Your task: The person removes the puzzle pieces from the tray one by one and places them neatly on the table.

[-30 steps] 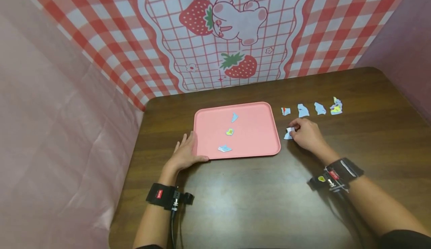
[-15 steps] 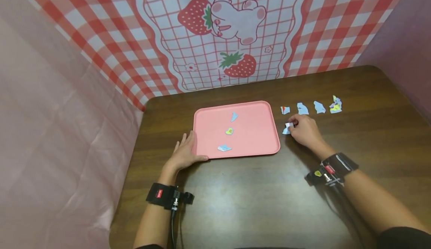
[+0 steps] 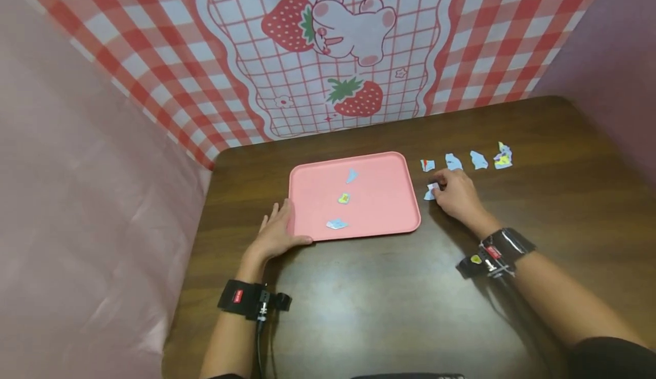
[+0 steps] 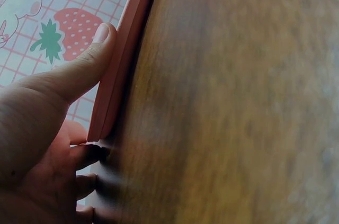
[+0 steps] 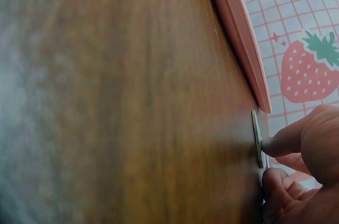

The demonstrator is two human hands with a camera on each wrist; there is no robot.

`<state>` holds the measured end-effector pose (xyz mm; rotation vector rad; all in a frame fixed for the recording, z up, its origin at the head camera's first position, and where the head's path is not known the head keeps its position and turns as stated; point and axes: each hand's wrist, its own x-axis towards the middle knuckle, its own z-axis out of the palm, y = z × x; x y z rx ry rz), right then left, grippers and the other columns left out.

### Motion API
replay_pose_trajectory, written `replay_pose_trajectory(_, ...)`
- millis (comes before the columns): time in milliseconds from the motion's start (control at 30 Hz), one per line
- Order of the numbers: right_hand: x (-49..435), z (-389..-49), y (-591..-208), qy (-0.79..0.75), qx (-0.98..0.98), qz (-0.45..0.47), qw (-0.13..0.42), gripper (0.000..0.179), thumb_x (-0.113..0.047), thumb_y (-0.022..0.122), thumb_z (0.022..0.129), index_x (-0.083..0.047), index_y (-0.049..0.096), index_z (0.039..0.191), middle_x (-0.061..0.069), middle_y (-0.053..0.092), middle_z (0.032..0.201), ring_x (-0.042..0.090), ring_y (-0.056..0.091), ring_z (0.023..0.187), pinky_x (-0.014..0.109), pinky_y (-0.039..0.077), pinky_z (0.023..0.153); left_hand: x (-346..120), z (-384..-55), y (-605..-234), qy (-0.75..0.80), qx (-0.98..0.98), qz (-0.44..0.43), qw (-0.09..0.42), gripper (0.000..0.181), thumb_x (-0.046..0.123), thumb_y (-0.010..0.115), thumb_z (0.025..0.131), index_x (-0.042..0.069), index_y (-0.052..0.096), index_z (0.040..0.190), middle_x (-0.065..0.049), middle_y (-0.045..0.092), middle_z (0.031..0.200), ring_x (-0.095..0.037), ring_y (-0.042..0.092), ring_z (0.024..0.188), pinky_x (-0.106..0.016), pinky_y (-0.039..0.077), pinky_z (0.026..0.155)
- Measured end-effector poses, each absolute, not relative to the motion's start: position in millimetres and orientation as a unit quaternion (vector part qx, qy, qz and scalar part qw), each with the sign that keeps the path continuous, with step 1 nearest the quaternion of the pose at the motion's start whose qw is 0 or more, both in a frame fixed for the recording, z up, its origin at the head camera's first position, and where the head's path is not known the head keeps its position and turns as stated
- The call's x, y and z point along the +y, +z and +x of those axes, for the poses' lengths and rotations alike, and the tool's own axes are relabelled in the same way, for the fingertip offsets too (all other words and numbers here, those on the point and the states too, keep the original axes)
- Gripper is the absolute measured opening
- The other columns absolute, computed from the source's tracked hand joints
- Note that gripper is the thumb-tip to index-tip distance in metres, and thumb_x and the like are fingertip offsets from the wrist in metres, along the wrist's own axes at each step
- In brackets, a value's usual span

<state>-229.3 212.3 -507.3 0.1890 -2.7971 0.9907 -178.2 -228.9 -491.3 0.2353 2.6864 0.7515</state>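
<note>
My right hand (image 3: 458, 195) has thumb and fingertips curled at a small, flat, light-blue and white piece with an irregular outline (image 3: 430, 194), low at the table just right of the pink tray (image 3: 379, 219). Seen edge-on in the right wrist view, this flat piece (image 5: 257, 139) is thin, with the thumb against it. My left hand (image 3: 275, 232) rests round the tray's near left corner, its fingers spread along the left side. The left thumb (image 4: 90, 65) lies along the rim. On the tray are a light-blue sliver (image 3: 351, 176), a yellow piece (image 3: 344, 198) and a blue piece (image 3: 337, 224).
Behind the right hand, a row on the wooden table (image 3: 328, 299) holds a red-marked piece (image 3: 427, 165), two light-blue pieces (image 3: 453, 161) and a yellow-and-purple piece (image 3: 503, 157). A checked strawberry cloth (image 3: 353, 32) hangs at the back; a pink curtain (image 3: 87, 197) hangs at left.
My right hand has slid the small light-blue and white piece a little away from me, toward the row. My left hand keeps its place at the tray. The head view has shifted slightly.
</note>
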Motion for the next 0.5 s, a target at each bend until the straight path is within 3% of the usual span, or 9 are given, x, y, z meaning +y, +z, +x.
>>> replay_pose_trajectory(500,178,-220,-488,0.349,-0.929,0.097,0.077,0.024,-0.005,0.064,0.085,0.006,0.069,0.106,0.022,0.063,0.094,0.038,0.058,0.092,0.053,0.044,0.082,-230,-178,-491,0.258,0.947,0.094,0.168,0.123,0.065,0.073,0.081,0.007,0.0,0.162,-0.011,0.0,0.168,-0.033,-0.007,0.153,-0.059,-0.001,0.119)
